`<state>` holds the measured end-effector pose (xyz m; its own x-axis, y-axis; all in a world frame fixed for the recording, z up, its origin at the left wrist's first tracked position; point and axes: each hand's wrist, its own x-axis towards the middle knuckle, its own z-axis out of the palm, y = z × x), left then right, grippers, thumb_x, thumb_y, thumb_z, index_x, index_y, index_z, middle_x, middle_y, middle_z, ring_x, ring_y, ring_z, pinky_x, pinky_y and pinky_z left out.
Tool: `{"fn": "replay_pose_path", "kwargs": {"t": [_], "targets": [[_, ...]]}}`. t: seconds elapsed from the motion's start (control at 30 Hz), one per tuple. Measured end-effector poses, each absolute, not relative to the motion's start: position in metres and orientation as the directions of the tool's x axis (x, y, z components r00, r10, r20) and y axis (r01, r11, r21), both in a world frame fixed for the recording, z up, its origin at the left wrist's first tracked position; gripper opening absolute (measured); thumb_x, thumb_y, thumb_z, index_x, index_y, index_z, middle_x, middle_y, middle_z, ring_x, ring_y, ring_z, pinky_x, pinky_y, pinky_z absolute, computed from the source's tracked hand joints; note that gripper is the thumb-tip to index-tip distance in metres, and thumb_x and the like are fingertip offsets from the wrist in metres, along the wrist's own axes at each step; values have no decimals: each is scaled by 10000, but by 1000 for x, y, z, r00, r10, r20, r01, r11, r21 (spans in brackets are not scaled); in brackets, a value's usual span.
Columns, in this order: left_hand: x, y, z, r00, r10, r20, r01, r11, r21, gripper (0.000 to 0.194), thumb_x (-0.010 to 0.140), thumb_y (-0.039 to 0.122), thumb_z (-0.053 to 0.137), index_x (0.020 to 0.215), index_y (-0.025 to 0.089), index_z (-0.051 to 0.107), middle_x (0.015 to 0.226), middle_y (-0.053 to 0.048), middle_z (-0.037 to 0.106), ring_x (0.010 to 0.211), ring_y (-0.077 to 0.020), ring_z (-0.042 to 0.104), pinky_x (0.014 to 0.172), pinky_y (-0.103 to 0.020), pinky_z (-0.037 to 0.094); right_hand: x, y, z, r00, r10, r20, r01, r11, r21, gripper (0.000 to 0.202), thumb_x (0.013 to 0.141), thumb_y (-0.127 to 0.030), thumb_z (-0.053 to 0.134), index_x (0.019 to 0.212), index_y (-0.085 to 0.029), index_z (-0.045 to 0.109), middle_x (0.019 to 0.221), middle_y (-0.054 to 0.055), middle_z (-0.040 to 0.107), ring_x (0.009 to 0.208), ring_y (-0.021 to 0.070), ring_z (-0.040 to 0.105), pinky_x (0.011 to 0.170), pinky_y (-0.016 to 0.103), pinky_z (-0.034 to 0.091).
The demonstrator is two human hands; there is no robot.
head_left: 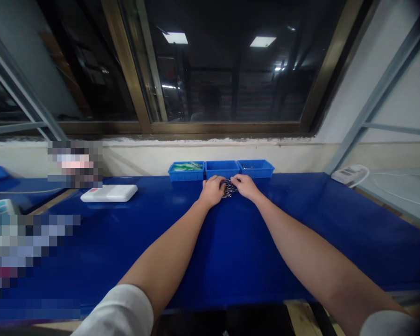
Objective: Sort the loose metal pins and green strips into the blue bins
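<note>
Several thin dark metal pieces lie in a pile on the blue table, in front of the blue bins. At the pile's left side is my left hand, its fingers curled and touching the pieces. My right hand is at the right side, fingertips on the pieces near the upper edge of the pile. Whether either hand grips a piece is too small to tell. Behind the hands stand three joined blue bins: the left bin holds green and white items, the middle bin shows no contents, the right bin holds small metal pieces.
A white box-shaped device lies on the blue table at the left. A white power strip with a cable is at the far right, beside a grey metal frame. Blurred patches cover parts of the left side. A window is behind.
</note>
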<state>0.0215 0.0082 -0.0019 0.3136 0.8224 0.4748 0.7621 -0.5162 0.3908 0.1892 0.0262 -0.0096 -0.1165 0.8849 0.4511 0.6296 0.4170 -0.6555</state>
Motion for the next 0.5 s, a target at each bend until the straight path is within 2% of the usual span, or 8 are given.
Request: {"fn": "replay_pose_path", "kwargs": {"t": [0.13,0.23,0.3,0.5], "targets": [[20,10,-2,291,799,525,735,-538,411,185,867,174,470,928,213,640,973,-27,676,984,-178,590,884,-317,415,189,27,-11,-141,885,443,578,437,-689,342,837,-399,463,661,-160,632,642,26,638,634,151,556,632,269,409],[20,12,-3,275,803,528,743,-527,414,179,871,182,472,900,211,646,950,-28,684,958,-180,599,871,-316,419,189,28,-12,-111,886,450,416,453,-789,211,749,-343,579,766,-154,671,733,47,678,698,166,604,704,296,459],[20,13,-3,270,807,525,751,-518,410,179,873,188,471,892,209,648,941,-31,686,953,-184,600,862,-318,422,190,28,-12,-82,895,439,303,442,-844,218,682,-308,644,825,-149,681,758,57,687,718,173,625,734,319,480],[21,13,-4,268,814,515,756,-509,411,179,874,204,474,926,209,645,953,-30,685,960,-182,600,876,-318,420,193,25,-8,-42,926,374,171,376,-911,265,561,-332,732,753,-151,707,711,50,694,685,183,628,708,333,494]]}}
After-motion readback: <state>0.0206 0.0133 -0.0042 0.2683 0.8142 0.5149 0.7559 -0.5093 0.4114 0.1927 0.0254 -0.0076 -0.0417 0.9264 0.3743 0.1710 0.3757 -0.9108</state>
